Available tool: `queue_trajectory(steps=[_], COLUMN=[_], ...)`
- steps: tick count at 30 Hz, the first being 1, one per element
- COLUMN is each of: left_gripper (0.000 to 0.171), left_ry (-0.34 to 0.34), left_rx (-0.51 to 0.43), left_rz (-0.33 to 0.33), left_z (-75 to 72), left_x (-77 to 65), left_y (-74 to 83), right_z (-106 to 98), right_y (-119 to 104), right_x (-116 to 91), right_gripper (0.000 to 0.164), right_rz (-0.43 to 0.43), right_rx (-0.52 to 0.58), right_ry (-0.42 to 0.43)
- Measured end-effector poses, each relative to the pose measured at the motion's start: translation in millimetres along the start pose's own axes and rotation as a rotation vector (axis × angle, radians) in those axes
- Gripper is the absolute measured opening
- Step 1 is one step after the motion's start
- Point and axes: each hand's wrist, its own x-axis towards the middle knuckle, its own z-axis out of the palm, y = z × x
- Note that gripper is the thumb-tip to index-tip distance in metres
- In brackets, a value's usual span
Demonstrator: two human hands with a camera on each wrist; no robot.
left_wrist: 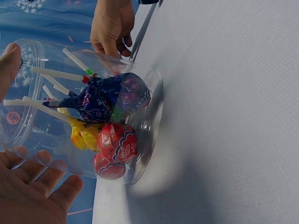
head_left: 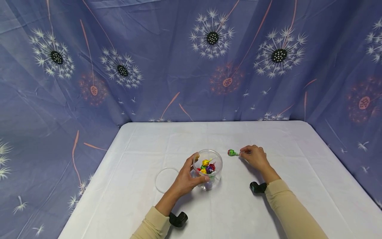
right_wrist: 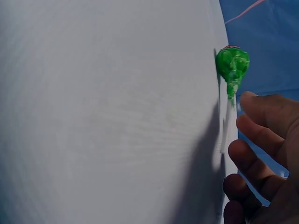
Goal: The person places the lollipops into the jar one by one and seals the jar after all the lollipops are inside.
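Observation:
My left hand (head_left: 185, 181) grips a clear plastic jar (head_left: 219, 171) near its rim, thumb on the near side and fingers round the far side. Wrapped lollipops (left_wrist: 117, 147) in yellow, red, purple and green lie inside, their white sticks toward the mouth. To the right of the jar, a green-wrapped lollipop (right_wrist: 232, 65) lies on the white table. My right hand (head_left: 254, 156) is at its stick, with thumb and fingers loosely bent beside it. In the right wrist view the fingertips sit next to the stick without closing round it.
A clear ring-shaped lid (head_left: 156, 182) lies flat on the white-covered table (head_left: 119, 205), left of the jar. A blue curtain (head_left: 167, 66) with dandelion prints hangs behind and beside the table. Black wrist cameras (head_left: 179, 219) are strapped below each hand.

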Motion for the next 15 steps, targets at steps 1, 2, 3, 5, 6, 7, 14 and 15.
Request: queue_trajectory(steps=[1,2,3,5,6,7,14,15], left_gripper=[0.093,0.093,0.093,0.092,0.092,0.092,0.092,0.092], left_ry=[0.000,0.000,0.001,0.002,0.003,0.004,0.003,0.002], left_rx=[0.000,0.000,0.000,0.001,0.002,0.003,-0.001,-0.003], left_rz=[-0.001,0.000,0.001,0.000,0.000,0.000,-0.009,-0.009], left_z=[0.0,0.0,0.0,-0.1,-0.2,-0.3,-0.2,-0.2], left_x=[0.0,0.0,0.0,0.0,0.0,-0.1,-0.4,-0.4], left_y=[-0.1,-0.1,-0.2,-0.2,-0.2,-0.2,0.0,0.0], right_z=[0.4,0.7,0.8,1.0,1.3,1.6,4.7,4.9], right_y=[0.8,1.3,1.6,2.0,2.4,2.4,2.1,1.9], right_x=[0.7,1.0,1.2,1.7,1.8,2.0,1.9,1.8], right_gripper=[0.024,0.023,0.022,0.022,0.021,0.021,0.016,0.016], right_rz=[0.000,0.001,0.002,0.001,0.001,0.000,-0.011,-0.011], right_rx=[-0.004,-0.006,-0.008,-0.008,-0.010,-0.013,-0.055,-0.059], right_ry=[-0.004,-0.009,-0.013,-0.019,-0.020,-0.019,-0.002,0.000])
